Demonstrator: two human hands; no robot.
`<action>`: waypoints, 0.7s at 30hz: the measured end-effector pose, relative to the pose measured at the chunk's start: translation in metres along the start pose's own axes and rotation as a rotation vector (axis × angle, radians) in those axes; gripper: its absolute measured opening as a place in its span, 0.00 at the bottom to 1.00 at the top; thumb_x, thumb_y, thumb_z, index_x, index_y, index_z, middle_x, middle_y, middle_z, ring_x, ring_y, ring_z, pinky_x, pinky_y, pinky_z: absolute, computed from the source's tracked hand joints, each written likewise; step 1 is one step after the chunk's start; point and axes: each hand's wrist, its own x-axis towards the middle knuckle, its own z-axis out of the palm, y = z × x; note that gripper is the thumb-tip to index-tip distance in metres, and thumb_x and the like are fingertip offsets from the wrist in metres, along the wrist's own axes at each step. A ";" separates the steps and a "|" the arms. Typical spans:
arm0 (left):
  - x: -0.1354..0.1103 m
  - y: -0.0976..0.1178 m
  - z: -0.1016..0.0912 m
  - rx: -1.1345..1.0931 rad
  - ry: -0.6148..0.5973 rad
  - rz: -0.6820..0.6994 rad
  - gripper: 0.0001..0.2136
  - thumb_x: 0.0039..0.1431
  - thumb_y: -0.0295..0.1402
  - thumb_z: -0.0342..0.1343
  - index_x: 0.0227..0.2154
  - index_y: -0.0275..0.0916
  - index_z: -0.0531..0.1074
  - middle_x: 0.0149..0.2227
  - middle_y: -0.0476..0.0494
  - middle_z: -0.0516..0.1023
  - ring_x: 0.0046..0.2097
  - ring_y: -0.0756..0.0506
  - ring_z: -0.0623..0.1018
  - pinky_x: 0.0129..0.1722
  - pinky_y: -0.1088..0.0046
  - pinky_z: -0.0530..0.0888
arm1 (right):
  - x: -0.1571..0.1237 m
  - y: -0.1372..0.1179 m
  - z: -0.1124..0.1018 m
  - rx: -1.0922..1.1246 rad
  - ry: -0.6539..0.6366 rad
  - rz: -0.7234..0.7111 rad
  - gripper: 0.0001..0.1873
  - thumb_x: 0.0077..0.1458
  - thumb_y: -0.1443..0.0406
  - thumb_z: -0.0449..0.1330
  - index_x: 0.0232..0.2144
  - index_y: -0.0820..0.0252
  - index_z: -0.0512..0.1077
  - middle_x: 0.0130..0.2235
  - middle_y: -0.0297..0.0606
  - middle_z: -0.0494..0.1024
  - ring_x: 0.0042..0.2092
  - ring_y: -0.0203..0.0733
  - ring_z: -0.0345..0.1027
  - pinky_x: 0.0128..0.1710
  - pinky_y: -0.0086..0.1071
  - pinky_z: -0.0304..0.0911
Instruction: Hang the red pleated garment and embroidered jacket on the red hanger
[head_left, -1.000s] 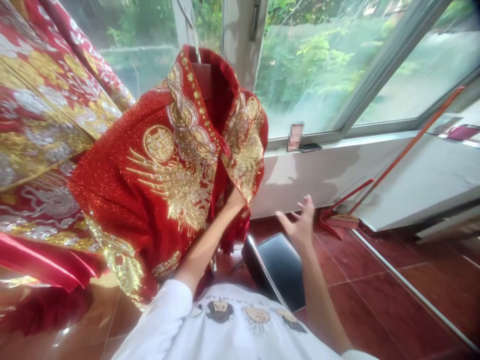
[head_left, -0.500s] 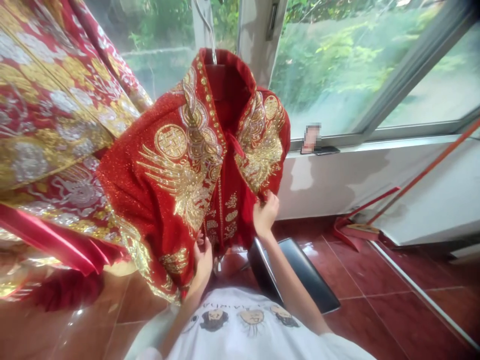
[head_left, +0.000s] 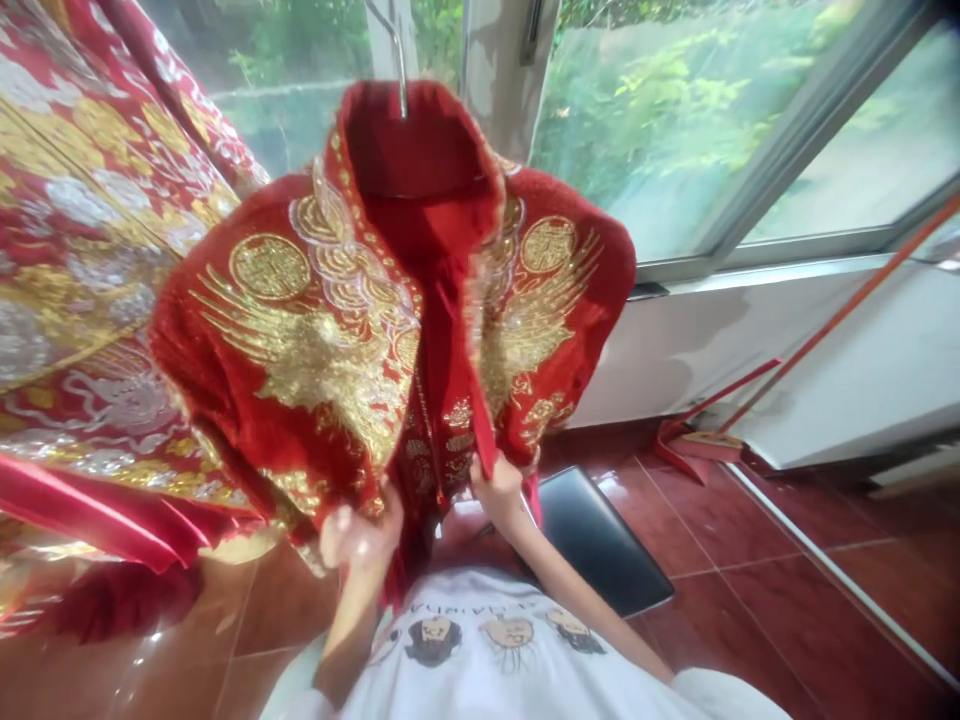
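A red jacket (head_left: 217, 390) with gold embroidery and a stand-up collar hangs from a metal hanger (head_left: 402, 75) in front of me, its front parted. My left hand (head_left: 364, 535), slightly blurred, grips the lower front edge of the panel on the left. With the fingers of my right hand (head_left: 499, 492) I pinch the edge of the opposite front panel near its bottom. Between the two panels shows a red inner layer (head_left: 450, 430) with gold patterns and a zip-like line.
On the left hangs a red, gold and silver patterned garment (head_left: 97, 240) with a pink satin band (head_left: 97, 510). A dark flat-topped object (head_left: 600, 540) stands on the tiled floor (head_left: 735, 620). Farther right are a red dustpan (head_left: 682, 450), an orange pole (head_left: 840, 320) and windows (head_left: 675, 130).
Both front panels have swung wider apart, and the jacket now faces me more squarely. My left hand has moved left with its panel; my right hand has come lower and slightly left.
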 end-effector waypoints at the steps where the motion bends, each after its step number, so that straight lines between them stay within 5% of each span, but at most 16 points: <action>1: 0.010 0.001 -0.004 0.060 0.116 0.035 0.14 0.47 0.37 0.61 0.31 0.40 0.61 0.33 0.38 0.65 0.48 0.32 0.69 0.50 0.45 0.66 | 0.003 0.005 0.003 -0.001 -0.010 0.019 0.13 0.50 0.59 0.53 0.19 0.58 0.60 0.16 0.33 0.63 0.18 0.34 0.55 0.19 0.27 0.51; 3: 0.032 0.002 -0.007 0.178 0.270 0.145 0.18 0.46 0.37 0.60 0.38 0.36 0.63 0.39 0.33 0.67 0.50 0.32 0.68 0.51 0.48 0.66 | 0.012 0.014 0.007 0.003 -0.036 0.041 0.11 0.51 0.60 0.53 0.20 0.58 0.60 0.15 0.31 0.63 0.16 0.32 0.54 0.18 0.26 0.48; 4: 0.042 0.002 -0.006 0.222 0.241 0.203 0.20 0.47 0.37 0.59 0.41 0.34 0.64 0.41 0.32 0.68 0.50 0.33 0.68 0.50 0.50 0.67 | 0.016 0.016 0.008 0.010 -0.043 0.045 0.10 0.51 0.61 0.53 0.21 0.59 0.61 0.15 0.30 0.63 0.16 0.31 0.54 0.17 0.25 0.48; 7: 0.051 0.006 -0.006 0.258 -0.075 0.274 0.12 0.55 0.35 0.50 0.40 0.35 0.68 0.34 0.36 0.72 0.38 0.39 0.73 0.38 0.62 0.71 | 0.019 0.008 0.002 0.042 -0.038 0.030 0.10 0.51 0.61 0.53 0.21 0.59 0.60 0.15 0.30 0.63 0.16 0.31 0.54 0.17 0.24 0.48; 10: 0.024 0.020 -0.010 0.193 -0.238 0.324 0.09 0.58 0.32 0.45 0.26 0.38 0.67 0.23 0.43 0.69 0.26 0.46 0.69 0.27 0.70 0.66 | 0.001 -0.019 -0.016 0.081 -0.023 -0.026 0.14 0.50 0.61 0.53 0.17 0.58 0.56 0.14 0.29 0.59 0.17 0.30 0.52 0.18 0.25 0.48; 14: -0.032 0.047 -0.009 -0.030 -0.373 0.477 0.15 0.55 0.40 0.47 0.15 0.41 0.62 0.17 0.44 0.64 0.22 0.46 0.67 0.24 0.70 0.65 | -0.036 -0.045 -0.033 0.205 -0.030 -0.178 0.15 0.48 0.59 0.53 0.15 0.58 0.58 0.15 0.33 0.61 0.19 0.33 0.54 0.23 0.28 0.54; 17: -0.036 0.055 0.015 -0.021 -0.472 0.359 0.11 0.55 0.37 0.49 0.21 0.40 0.68 0.21 0.42 0.70 0.25 0.45 0.71 0.27 0.70 0.68 | -0.035 -0.037 -0.014 0.251 -0.068 -0.159 0.14 0.47 0.59 0.51 0.15 0.58 0.60 0.16 0.33 0.62 0.20 0.34 0.55 0.22 0.29 0.54; 21: 0.006 0.047 0.056 -0.004 -0.513 0.134 0.06 0.58 0.29 0.48 0.33 0.38 0.71 0.32 0.39 0.73 0.29 0.45 0.73 0.30 0.71 0.68 | -0.001 -0.010 0.023 0.228 -0.103 -0.010 0.11 0.50 0.61 0.51 0.19 0.58 0.62 0.17 0.32 0.64 0.20 0.34 0.57 0.23 0.28 0.55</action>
